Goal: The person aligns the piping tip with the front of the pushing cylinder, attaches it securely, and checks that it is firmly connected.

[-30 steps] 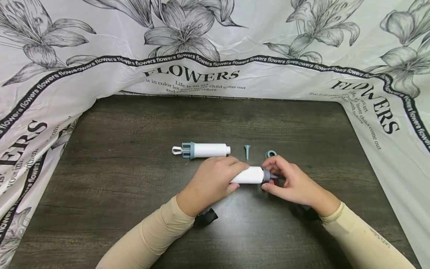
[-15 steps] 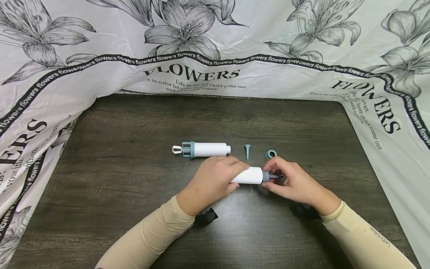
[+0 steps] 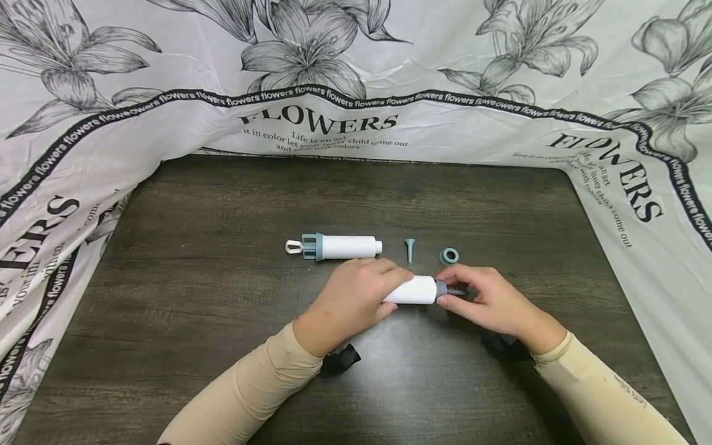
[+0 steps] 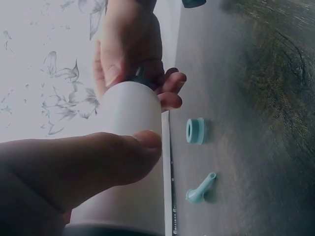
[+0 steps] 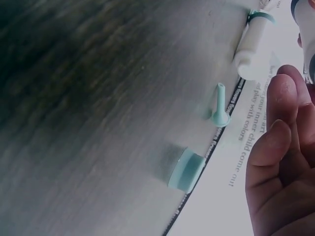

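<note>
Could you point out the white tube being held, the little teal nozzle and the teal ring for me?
Held white tube (image 3: 415, 290), head view: its bare side wall.
Teal nozzle (image 3: 410, 249), head view: its stem, just below the flare.
Teal ring (image 5: 187, 170), right wrist view: its outer side.

table (image 3: 222, 204): dark wood grain | white sheet (image 3: 423, 37): behind and beside, black flower print
</note>
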Tool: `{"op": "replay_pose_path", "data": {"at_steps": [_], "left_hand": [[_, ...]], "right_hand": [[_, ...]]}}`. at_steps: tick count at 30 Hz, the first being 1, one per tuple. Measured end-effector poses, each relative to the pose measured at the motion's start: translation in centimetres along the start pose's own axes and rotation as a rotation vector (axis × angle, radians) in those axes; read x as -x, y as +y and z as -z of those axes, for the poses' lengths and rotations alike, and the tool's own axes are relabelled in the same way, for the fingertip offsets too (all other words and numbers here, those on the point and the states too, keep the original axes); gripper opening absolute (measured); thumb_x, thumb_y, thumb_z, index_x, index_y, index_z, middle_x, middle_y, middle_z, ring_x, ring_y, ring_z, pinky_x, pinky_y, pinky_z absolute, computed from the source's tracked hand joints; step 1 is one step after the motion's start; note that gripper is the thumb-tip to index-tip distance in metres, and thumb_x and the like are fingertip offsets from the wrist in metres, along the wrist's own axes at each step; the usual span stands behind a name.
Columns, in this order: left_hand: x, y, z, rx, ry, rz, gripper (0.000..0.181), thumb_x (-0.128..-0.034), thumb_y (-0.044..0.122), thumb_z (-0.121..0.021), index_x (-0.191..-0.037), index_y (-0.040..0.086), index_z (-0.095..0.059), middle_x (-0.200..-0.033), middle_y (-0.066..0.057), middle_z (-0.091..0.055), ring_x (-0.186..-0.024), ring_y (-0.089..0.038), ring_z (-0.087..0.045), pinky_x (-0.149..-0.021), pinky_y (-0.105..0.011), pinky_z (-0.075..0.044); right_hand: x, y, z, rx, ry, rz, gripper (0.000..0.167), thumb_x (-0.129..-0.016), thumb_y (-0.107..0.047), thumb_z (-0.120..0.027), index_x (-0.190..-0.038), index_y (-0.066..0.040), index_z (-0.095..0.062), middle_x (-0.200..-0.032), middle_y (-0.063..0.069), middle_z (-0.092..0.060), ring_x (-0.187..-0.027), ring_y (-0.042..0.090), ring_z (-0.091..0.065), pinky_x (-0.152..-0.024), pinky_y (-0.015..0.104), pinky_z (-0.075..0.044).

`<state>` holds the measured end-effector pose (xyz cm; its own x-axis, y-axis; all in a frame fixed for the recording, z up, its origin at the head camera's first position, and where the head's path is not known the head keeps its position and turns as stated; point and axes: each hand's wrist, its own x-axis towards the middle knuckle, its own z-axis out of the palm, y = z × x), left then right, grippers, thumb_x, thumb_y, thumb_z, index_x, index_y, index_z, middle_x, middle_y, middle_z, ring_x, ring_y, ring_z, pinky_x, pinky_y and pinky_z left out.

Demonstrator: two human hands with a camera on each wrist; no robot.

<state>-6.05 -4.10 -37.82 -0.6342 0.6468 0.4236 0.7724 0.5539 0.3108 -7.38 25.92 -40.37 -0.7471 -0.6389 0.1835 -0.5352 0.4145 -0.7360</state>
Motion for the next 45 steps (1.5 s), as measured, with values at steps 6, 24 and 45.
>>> {"op": "replay_pose_path", "data": {"at_steps": [6, 24, 45], "left_hand": [[0.0, 0.0, -0.3, 0.003, 0.020, -0.029, 0.052, -0.0729, 0.012, -0.097, -0.121, 0.015, -0.076, -0.112, 0.002, -0.076, -0.100, -0.017, -0.073, -0.086, -0.036, -0.057], [0.0, -0.1, -0.2, 0.007, 0.004, -0.024, 0.052, -0.0739, 0.014, -0.096, -0.122, 0.015, -0.077, -0.113, 0.001, -0.076, -0.100, -0.017, -0.072, -0.089, -0.036, -0.056], [0.0, -0.2, -0.2, 0.017, 0.017, -0.021, 0.051, -0.0734, 0.013, -0.096, -0.121, 0.015, -0.077, -0.113, 0.001, -0.076, -0.100, -0.017, -0.072, -0.087, -0.035, -0.056]], "right_hand": [[0.2, 0.2, 0.3, 0.059, 0.001, 0.026, 0.029, -0.098, -0.003, -0.073, -0.116, -0.026, -0.075, -0.099, -0.015, -0.071, -0.082, 0.006, -0.064, -0.071, 0.023, -0.053], [-0.6, -0.1, -0.5, -0.070, 0.197, 0.286, 0.023, -0.087, 0.001, -0.087, -0.101, -0.007, -0.071, -0.108, 0.014, -0.070, -0.096, 0.020, -0.066, -0.082, 0.023, -0.056], [-0.3, -0.3, 0.0, 0.006, 0.117, 0.157, 0.046, -0.078, 0.010, -0.086, -0.116, -0.012, -0.071, -0.105, -0.004, -0.074, -0.090, 0.011, -0.072, -0.082, 0.025, -0.059]]}}
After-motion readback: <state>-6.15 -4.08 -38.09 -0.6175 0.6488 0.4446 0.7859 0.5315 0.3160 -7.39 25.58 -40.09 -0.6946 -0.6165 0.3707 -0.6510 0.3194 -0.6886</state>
